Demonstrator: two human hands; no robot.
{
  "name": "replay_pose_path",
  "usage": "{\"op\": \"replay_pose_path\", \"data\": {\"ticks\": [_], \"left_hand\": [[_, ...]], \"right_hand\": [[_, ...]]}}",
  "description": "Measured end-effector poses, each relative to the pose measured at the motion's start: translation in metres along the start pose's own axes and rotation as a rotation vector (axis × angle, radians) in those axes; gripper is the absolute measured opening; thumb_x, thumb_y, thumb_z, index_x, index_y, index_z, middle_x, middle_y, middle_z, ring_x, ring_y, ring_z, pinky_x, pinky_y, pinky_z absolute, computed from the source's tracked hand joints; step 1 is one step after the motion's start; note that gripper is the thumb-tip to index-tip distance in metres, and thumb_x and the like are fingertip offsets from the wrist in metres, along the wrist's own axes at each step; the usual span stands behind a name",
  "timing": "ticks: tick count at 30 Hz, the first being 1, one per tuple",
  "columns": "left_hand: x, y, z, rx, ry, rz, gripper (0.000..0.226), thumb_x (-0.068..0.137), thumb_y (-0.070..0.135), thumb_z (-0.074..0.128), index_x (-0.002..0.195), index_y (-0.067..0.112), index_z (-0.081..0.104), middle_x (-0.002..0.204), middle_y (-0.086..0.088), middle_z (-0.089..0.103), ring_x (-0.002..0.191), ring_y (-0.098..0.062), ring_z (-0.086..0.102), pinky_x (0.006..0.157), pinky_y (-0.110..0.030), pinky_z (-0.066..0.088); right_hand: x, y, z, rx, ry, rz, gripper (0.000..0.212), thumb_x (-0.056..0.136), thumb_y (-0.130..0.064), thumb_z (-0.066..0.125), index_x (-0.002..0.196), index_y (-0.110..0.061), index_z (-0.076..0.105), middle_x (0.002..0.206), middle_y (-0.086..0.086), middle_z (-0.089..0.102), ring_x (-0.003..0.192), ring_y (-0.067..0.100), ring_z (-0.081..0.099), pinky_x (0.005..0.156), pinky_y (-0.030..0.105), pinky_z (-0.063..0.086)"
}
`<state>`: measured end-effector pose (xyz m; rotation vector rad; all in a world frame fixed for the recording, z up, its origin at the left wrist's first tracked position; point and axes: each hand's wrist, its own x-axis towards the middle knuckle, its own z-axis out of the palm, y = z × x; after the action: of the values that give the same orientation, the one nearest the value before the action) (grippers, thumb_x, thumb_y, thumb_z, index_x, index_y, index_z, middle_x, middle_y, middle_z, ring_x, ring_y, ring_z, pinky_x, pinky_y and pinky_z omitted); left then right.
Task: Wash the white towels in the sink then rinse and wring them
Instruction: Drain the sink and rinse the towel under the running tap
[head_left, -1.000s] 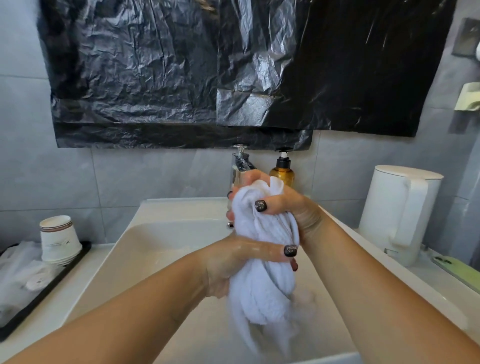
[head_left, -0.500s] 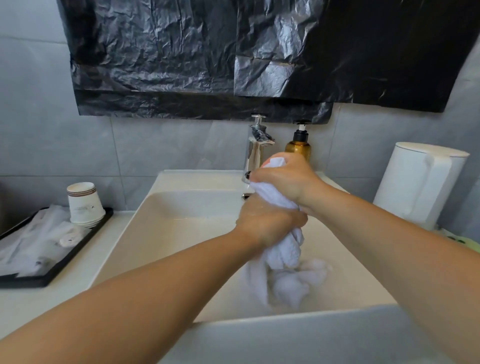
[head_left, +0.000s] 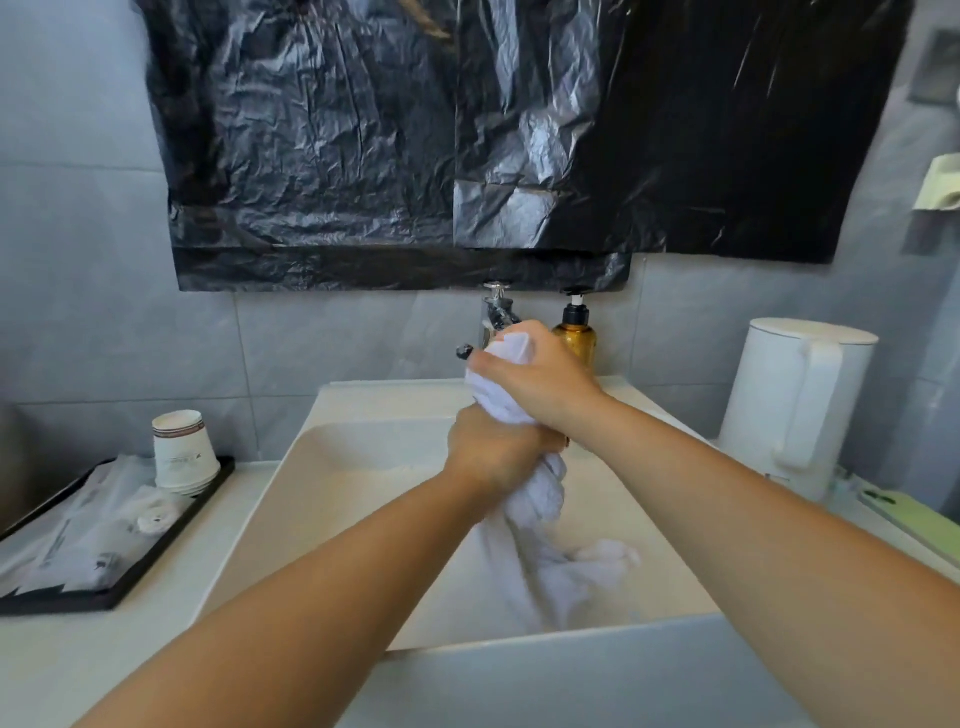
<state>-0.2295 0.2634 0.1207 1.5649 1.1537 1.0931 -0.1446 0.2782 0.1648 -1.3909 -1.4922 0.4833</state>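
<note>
Change: both hands have stayed clenched on the towel since half a second ago, one stacked above the other, while the view has tilted slightly and the towel's tail hangs lower into the basin
Towel: a white towel (head_left: 537, 499) twisted into a rope, upright over the sink (head_left: 332, 499), its loose end trailing to the basin floor
Right hand: the right hand (head_left: 535, 384) grips the top of the towel, fingers (head_left: 480, 366) wrapped tight around it, a tuft of cloth poking out above
Left hand: the left hand (head_left: 493, 447) sits just below, touching the right, fingers curled shut around the middle of the towel
Behind: a tap (head_left: 496, 312) and an amber soap bottle (head_left: 575, 335) stand at the back rim
Desk, left: paper cups (head_left: 182, 449) on a black tray (head_left: 156, 551)
Desk, right: a white kettle (head_left: 795, 405)
Wall: black plastic sheet (head_left: 467, 135) taped over grey tiles
</note>
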Motion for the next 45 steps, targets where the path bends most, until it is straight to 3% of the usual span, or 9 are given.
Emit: {"op": "replay_pose_path", "data": {"ticks": [4, 11, 16, 20, 25, 31, 34, 36, 45], "left_hand": [[0.016, 0.018, -0.017, -0.44, 0.08, -0.045, 0.038, 0.056, 0.02, 0.076, 0.091, 0.005, 0.072, 0.087, -0.015, 0.076, 0.081, -0.027, 0.075, 0.08, -0.043, 0.061], [0.034, 0.003, -0.023, -0.739, 0.02, 0.032, 0.047, 0.055, 0.022, 0.079, 0.096, 0.0, 0.074, 0.095, -0.015, 0.073, 0.08, -0.028, 0.07, 0.072, -0.038, 0.057], [0.034, 0.002, -0.027, -0.745, 0.07, -0.025, 0.029, 0.063, 0.025, 0.073, 0.086, 0.009, 0.069, 0.069, -0.009, 0.067, 0.063, -0.026, 0.067, 0.061, -0.034, 0.054], [0.035, 0.0, -0.028, -0.688, 0.141, 0.012, 0.038, 0.058, 0.023, 0.068, 0.093, 0.011, 0.072, 0.08, -0.007, 0.075, 0.075, -0.024, 0.074, 0.068, -0.035, 0.059], [0.035, 0.001, -0.023, -0.567, 0.13, 0.028, 0.028, 0.058, 0.02, 0.067, 0.084, 0.012, 0.07, 0.077, -0.006, 0.076, 0.077, -0.024, 0.075, 0.074, -0.04, 0.061], [0.031, 0.005, -0.023, -0.581, 0.096, 0.086, 0.014, 0.071, 0.009, 0.064, 0.083, 0.016, 0.068, 0.078, -0.006, 0.074, 0.078, -0.026, 0.072, 0.074, -0.041, 0.06], [0.027, 0.017, -0.031, -0.727, 0.042, 0.131, 0.006, 0.073, 0.012, 0.058, 0.068, 0.014, 0.059, 0.053, -0.001, 0.058, 0.05, -0.017, 0.06, 0.05, -0.027, 0.049], [0.03, 0.021, -0.04, -0.816, 0.001, 0.137, 0.037, 0.084, 0.012, 0.048, 0.047, 0.019, 0.046, 0.041, 0.005, 0.039, 0.036, -0.012, 0.045, 0.041, -0.017, 0.036], [0.037, 0.023, -0.069, -1.0, -0.131, 0.194, 0.043, 0.08, 0.016, 0.039, 0.038, 0.025, 0.036, 0.034, 0.013, 0.028, 0.026, -0.003, 0.03, 0.032, -0.009, 0.023]], "right_hand": [[-0.026, 0.011, -0.02, 0.394, -0.188, 0.106, 0.051, 0.081, -0.03, 0.07, 0.127, -0.02, 0.05, 0.11, -0.003, 0.061, 0.1, 0.01, 0.059, 0.081, 0.024, 0.045], [-0.039, 0.055, 0.02, 0.262, -0.326, 0.137, 0.081, 0.052, -0.017, 0.081, 0.129, -0.023, 0.055, 0.116, 0.003, 0.068, 0.106, 0.019, 0.066, 0.092, 0.04, 0.055], [-0.031, 0.065, 0.061, 0.041, -0.383, 0.203, 0.032, 0.073, -0.018, 0.075, 0.104, -0.016, 0.066, 0.104, 0.006, 0.071, 0.099, 0.024, 0.067, 0.095, 0.043, 0.052], [-0.035, 0.057, 0.062, -0.076, -0.234, 0.059, 0.026, 0.088, -0.019, 0.062, 0.112, -0.01, 0.062, 0.106, 0.014, 0.065, 0.099, 0.032, 0.062, 0.072, 0.024, 0.048], [-0.034, 0.071, 0.065, -0.445, -0.266, -0.134, 0.027, 0.098, -0.018, 0.047, 0.122, -0.011, 0.057, 0.117, 0.011, 0.059, 0.113, 0.029, 0.054, 0.097, 0.035, 0.044], [-0.031, 0.073, 0.065, -0.538, -0.178, -0.21, 0.016, 0.095, -0.019, 0.046, 0.098, -0.016, 0.061, 0.099, 0.006, 0.06, 0.099, 0.023, 0.055, 0.079, 0.028, 0.042], [-0.024, 0.065, 0.055, -0.176, -0.168, -0.039, 0.019, 0.083, -0.016, 0.061, 0.068, -0.007, 0.052, 0.067, 0.002, 0.049, 0.067, 0.015, 0.048, 0.063, 0.029, 0.036], [-0.017, 0.062, 0.046, -0.17, -0.232, 0.058, 0.031, 0.077, -0.024, 0.069, 0.063, -0.012, 0.045, 0.063, -0.001, 0.041, 0.064, 0.016, 0.046, 0.06, 0.029, 0.032], [-0.011, 0.074, 0.009, -0.267, -0.5, 0.393, 0.054, 0.066, -0.03, 0.077, 0.114, -0.011, 0.061, 0.107, 0.007, 0.066, 0.094, 0.024, 0.064, 0.093, 0.042, 0.054]]}}
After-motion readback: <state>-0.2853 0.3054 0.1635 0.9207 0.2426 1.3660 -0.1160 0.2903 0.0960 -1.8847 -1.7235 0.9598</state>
